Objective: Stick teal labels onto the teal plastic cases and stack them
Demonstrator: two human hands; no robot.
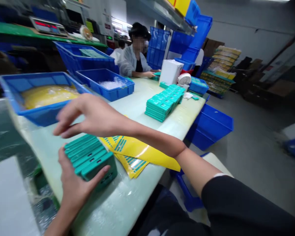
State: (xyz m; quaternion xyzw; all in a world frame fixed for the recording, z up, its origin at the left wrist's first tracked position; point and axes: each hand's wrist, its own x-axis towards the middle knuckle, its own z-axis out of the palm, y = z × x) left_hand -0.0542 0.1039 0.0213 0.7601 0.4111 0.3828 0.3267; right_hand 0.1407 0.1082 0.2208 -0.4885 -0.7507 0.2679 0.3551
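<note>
- Head view: left hand (72,190) clamps teal cases (88,154) by the worktop's (137,106) near edge; if it loosens, the row may topple.
- Right hand (88,114), fingers apart, hovers above; a knock could scatter them.

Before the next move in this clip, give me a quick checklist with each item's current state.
1. Grip: left hand clasps the near end of the teal cases: ok.
2. Free hand: right hand open above the cases, not touching: ok.
3. Support: cases rest on the table: ok.
4. Alignment: cases lean in a staggered row: not ok.
5. Clearance: whether the yellow sheets lie under the cases: cannot tell.
</note>
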